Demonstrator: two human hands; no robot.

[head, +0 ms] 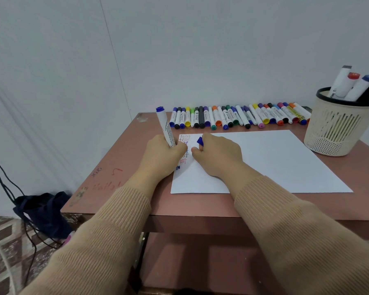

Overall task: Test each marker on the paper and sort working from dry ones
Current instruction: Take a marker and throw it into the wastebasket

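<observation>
My left hand grips a white marker with a blue end, held upright over the left edge of the white paper. My right hand pinches the marker's blue cap just to the right of it. Several coloured "test" words run down the paper's left edge, partly hidden by my hands. A long row of capped markers lies along the table's far edge.
A cream perforated basket at the right holds several markers. The brown table has scribbles on its left part. A dark bag and cables lie on the floor at left. A wall stands close behind.
</observation>
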